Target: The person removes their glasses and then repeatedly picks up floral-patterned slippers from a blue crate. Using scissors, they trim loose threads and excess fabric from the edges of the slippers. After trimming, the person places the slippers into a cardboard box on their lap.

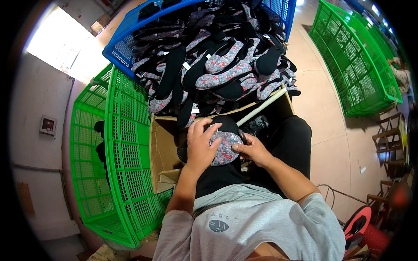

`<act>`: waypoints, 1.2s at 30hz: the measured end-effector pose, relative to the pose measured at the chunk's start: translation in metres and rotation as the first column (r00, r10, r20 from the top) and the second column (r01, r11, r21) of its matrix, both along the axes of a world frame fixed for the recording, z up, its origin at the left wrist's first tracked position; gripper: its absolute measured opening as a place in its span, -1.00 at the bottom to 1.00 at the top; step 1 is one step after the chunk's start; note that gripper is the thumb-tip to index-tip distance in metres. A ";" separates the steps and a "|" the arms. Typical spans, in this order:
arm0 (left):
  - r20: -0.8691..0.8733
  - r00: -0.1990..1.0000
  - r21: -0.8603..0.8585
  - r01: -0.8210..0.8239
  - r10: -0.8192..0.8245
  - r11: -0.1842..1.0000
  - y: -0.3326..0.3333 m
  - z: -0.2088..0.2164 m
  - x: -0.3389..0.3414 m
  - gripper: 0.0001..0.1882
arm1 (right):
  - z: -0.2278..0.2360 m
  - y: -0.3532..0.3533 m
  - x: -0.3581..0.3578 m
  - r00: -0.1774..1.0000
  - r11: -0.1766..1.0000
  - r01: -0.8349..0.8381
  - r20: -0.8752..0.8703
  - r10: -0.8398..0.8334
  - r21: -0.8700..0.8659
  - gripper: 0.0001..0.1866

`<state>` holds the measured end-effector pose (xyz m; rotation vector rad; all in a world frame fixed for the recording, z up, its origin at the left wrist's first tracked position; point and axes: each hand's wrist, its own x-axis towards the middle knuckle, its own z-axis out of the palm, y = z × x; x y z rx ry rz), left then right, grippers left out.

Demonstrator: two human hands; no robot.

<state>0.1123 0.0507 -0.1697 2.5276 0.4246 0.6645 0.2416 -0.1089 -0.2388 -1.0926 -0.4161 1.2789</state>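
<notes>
Above my lap is a shoe insole (225,151), with a rounded grey face speckled in red and a black part at its far side. My left hand (200,145) lies along its left edge, fingers bent over the top. On the right edge, my right hand (254,150) grips it with the thumb on the speckled face; the other fingers are mostly hidden beneath. Beyond my hands rises a large heap of similar insoles (222,74), black on one side and speckled on the other, several with small white tags.
The heap fills a blue crate (116,55) and spills toward an open cardboard box (164,141) at my knees. A pale rod (263,106) crosses the box. Green crates stand at left (130,165) and far right (355,61). Wooden stools (387,135) stand at right.
</notes>
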 end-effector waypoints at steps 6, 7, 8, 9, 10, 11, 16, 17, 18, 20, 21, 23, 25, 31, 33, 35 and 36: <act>-0.130 0.932 -0.020 0.338 -0.338 0.941 0.032 -0.016 0.016 -0.72 | 0.004 0.000 0.001 0.999 0.999 -0.006 0.033 0.008 -0.034 -0.73; -0.114 0.924 -0.046 0.362 -0.365 0.931 0.036 -0.019 0.019 -0.74 | 0.004 0.000 0.002 0.999 0.999 -0.008 0.037 0.009 -0.034 -0.73; -0.098 0.914 -0.074 0.387 -0.393 0.919 0.038 -0.021 0.022 -0.77 | 0.003 -0.001 0.002 0.999 0.999 -0.008 0.039 0.010 -0.035 -0.73; -0.097 0.917 -0.132 0.374 -0.387 0.918 0.038 -0.024 0.025 -0.79 | 0.002 -0.001 0.003 0.999 0.999 -0.012 0.045 0.014 -0.041 -0.73; -0.096 0.920 -0.189 0.359 -0.381 0.914 0.038 -0.026 0.027 -0.81 | 0.001 -0.001 0.004 0.999 0.999 -0.015 0.052 0.018 -0.046 -0.73; -0.096 0.923 -0.246 0.342 -0.374 0.907 0.037 -0.028 0.029 -0.83 | 0.000 -0.001 0.004 0.998 0.998 -0.020 0.057 0.023 -0.051 -0.74; 0.001 0.956 -0.337 0.277 -0.294 0.900 0.027 -0.050 0.034 -0.90 | -0.003 -0.003 0.010 0.991 0.991 -0.069 0.108 0.082 -0.118 -0.76; 0.023 0.963 -0.339 0.261 -0.269 0.904 0.025 -0.054 0.034 -0.91 | -0.006 -0.004 0.012 0.988 0.990 -0.079 0.123 0.093 -0.116 -0.76; 0.034 0.968 -0.378 0.242 -0.247 0.894 0.023 -0.058 0.035 -0.91 | -0.009 -0.005 0.015 0.977 0.985 -0.103 0.169 0.126 -0.136 -0.75; 0.052 0.978 -0.453 0.202 -0.201 0.868 0.019 -0.061 0.036 -0.90 | -0.013 -0.009 0.022 0.947 0.973 -0.150 0.257 0.193 -0.177 -0.74; 0.042 0.984 -0.462 0.172 -0.172 0.870 0.018 -0.061 0.036 -0.90 | -0.014 -0.010 0.024 0.937 0.975 -0.138 0.296 0.186 -0.176 -0.71; 0.024 0.993 -0.478 0.112 -0.115 0.871 0.015 -0.058 0.037 -0.89 | -0.012 -0.012 0.027 0.912 0.979 -0.111 0.374 0.170 -0.173 -0.64; 0.053 0.994 -0.383 0.106 -0.092 0.918 0.015 -0.059 0.038 -0.89 | -0.004 -0.013 0.030 0.892 0.987 -0.036 0.441 0.102 -0.154 -0.61; 0.037 0.992 -0.399 0.124 -0.119 0.908 0.010 -0.055 0.039 -0.89 | 0.006 -0.017 0.034 0.863 0.993 0.033 0.505 0.028 -0.112 -0.69; 0.054 0.988 -0.444 0.153 -0.144 0.883 0.011 -0.057 0.040 -0.89 | 0.006 -0.017 0.036 0.823 0.990 0.001 0.562 0.078 -0.138 -0.71; 0.086 0.981 -0.495 0.195 -0.176 0.847 0.013 -0.060 0.039 -0.90 | 0.006 -0.017 0.037 0.794 0.988 -0.049 0.594 0.129 -0.149 -0.73; 0.099 0.977 -0.516 0.211 -0.187 0.830 0.013 -0.061 0.039 -0.91 | 0.006 -0.016 0.036 0.785 0.986 -0.084 0.600 0.156 -0.146 -0.74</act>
